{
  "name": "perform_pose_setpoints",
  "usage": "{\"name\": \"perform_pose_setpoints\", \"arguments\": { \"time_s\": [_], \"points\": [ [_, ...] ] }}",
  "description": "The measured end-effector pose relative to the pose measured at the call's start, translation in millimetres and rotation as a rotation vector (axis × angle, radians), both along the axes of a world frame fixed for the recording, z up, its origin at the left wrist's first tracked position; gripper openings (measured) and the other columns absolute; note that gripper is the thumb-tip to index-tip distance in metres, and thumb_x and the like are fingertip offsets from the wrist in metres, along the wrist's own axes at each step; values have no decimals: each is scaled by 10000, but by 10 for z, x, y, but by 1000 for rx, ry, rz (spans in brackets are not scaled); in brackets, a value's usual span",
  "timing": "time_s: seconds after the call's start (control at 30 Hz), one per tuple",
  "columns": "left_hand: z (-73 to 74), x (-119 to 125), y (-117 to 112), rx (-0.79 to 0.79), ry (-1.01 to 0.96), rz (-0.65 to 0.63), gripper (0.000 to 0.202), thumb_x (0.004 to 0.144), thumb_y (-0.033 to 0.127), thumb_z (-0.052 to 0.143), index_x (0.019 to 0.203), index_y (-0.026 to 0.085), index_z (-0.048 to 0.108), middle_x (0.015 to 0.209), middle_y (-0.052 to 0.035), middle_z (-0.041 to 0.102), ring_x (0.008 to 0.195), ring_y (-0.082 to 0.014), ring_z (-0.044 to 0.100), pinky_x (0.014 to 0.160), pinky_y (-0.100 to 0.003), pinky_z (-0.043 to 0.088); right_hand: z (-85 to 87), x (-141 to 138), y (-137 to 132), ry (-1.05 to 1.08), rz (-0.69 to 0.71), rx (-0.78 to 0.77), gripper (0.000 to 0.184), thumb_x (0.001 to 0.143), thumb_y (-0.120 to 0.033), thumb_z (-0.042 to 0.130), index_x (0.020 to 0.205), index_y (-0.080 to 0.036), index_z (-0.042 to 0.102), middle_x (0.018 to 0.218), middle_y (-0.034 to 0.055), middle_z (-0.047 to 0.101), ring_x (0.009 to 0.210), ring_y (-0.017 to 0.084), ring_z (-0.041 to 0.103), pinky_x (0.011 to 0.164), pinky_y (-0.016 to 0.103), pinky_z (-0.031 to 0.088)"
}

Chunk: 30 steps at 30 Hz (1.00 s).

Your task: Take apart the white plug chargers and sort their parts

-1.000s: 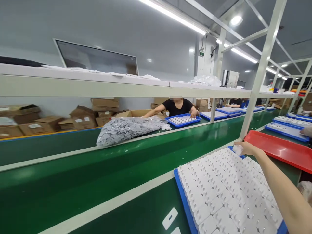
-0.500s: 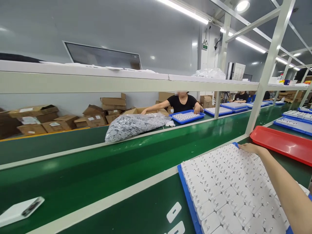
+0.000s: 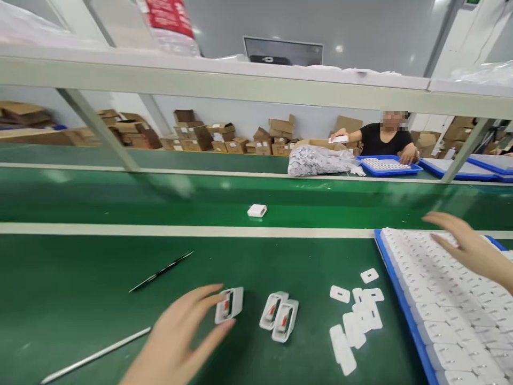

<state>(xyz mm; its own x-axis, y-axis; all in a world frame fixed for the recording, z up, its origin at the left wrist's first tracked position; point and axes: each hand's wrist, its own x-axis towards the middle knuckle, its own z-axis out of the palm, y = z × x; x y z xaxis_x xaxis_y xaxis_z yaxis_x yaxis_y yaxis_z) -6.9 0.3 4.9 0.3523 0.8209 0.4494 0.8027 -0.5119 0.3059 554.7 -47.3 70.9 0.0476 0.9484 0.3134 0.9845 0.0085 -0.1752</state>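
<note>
My left hand (image 3: 182, 334) has thumb and fingers around a small open white plastic housing (image 3: 237, 302) with a red part inside, and appears to grip its edges. Two similar white housings (image 3: 284, 321) lie side by side just to the right. Over the far part of the blue tray (image 3: 401, 297) hovers my right hand (image 3: 467, 243), its fingers spread and empty. That tray is filled with rows of white square pieces (image 3: 444, 299) that carry thin upright pins. Between housings and tray lie several loose white slotted plates (image 3: 363, 315).
A dark slim pointed tool (image 3: 160, 272) and a white rod (image 3: 96, 355) lie to the left. On the green belt (image 3: 192, 206) sits a closed white case (image 3: 257, 210). Across it, a person (image 3: 387, 140) works beside a plastic bag of parts (image 3: 318, 160). A shelf beam (image 3: 240, 80) spans overhead.
The view has swung left and down. My right hand has let go of the tray's far corner and lifted. My left hand has come into view at a white housing.
</note>
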Motion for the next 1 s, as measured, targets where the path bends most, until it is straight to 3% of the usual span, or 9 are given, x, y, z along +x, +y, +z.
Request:
{"name": "perform_pose_setpoints", "arguments": {
  "time_s": [0.07, 0.13, 0.23, 0.33, 0.43, 0.63, 0.77, 0.87, 1.0],
  "points": [
    [-35, 184, 18, 5, 153, -190, 512, 741, 570, 651, 1152, 272, 587, 1269, -67, 576, 1194, -332, 505, 1013, -515, 417, 19, -833, 30, -15, 192, -230, 326, 910, -404, 446, 1182, -302, 596, 1193, 69, 632, 1054, 316, 607, 890, 456, 488],
    [-36, 389, 65, -29, 236, -361, 719, 673, 598, 701, 1258, 224, 513, 1325, -106, 535, 1264, -335, 445, 1097, -544, 302, -83, -1534, 52, -103, 372, -362, 277, 905, -350, 440, 980, -243, 684, 966, 91, 695, 869, 294, 654, 742, 424, 522],
    [-13, 572, 128, -63, 283, -490, 632, 730, 376, 738, 1271, 192, 467, 1281, -117, 566, 1250, -297, 470, 1121, -549, 253, -372, -2147, 122, -229, 445, -453, 186, 860, -269, 520, 923, -188, 675, 892, 115, 679, 836, 286, 639, 697, 380, 509],
    [21, 595, 137, -57, 278, -515, 412, 774, 183, 671, 1155, 181, 515, 1132, -88, 635, 1175, -270, 528, 1110, -535, 282, -633, -2332, 200, -224, 390, -481, 143, 793, -138, 568, 905, -149, 657, 877, 128, 660, 818, 273, 634, 696, 344, 494],
    [86, 528, 57, -55, 184, -528, 265, 782, 143, 613, 1036, 179, 546, 1089, -89, 635, 1143, -287, 529, 1051, -526, 354, -755, -2336, 209, -134, 321, -466, 237, 783, -50, 502, 953, -133, 644, 919, 126, 635, 860, 252, 627, 727, 321, 482],
    [201, 175, -302, -326, -471, -403, 392, 764, 155, 571, 1132, 228, 458, 1234, -82, 557, 1102, -222, 565, 915, -375, 481, -774, -2327, 172, 92, 204, -402, 291, 749, -95, 517, 1012, -120, 640, 960, 124, 608, 814, 230, 614, 739, 340, 482],
    [153, -37, -519, -350, -666, -450, 404, 770, 209, 629, 1152, 244, 501, 1200, -64, 582, 1136, -219, 547, 985, -364, 438, -645, -2596, 168, 275, 214, -337, 268, 836, -215, 479, 1068, -128, 583, 932, 97, 621, 796, 192, 620, 709, 324, 518],
    [112, -85, -613, -314, -659, -429, 447, 775, 213, 661, 1191, 269, 507, 1206, -56, 581, 1150, -231, 526, 1002, -391, 420, -425, -3043, 23, 670, 322, -224, 335, 859, -358, 543, 1133, -166, 526, 950, 73, 602, 814, 170, 618, 701, 302, 537],
    [71, -64, -652, -275, -683, -375, 472, 774, 206, 676, 1202, 300, 502, 1179, -40, 591, 1139, -234, 521, 983, -401, 423, -153, -3677, -268, 1153, 437, -97, 225, 759, -342, 717, 891, -215, 585, 810, 5, 572, 652, 115, 559, 575, 242, 496]
  ]
}}
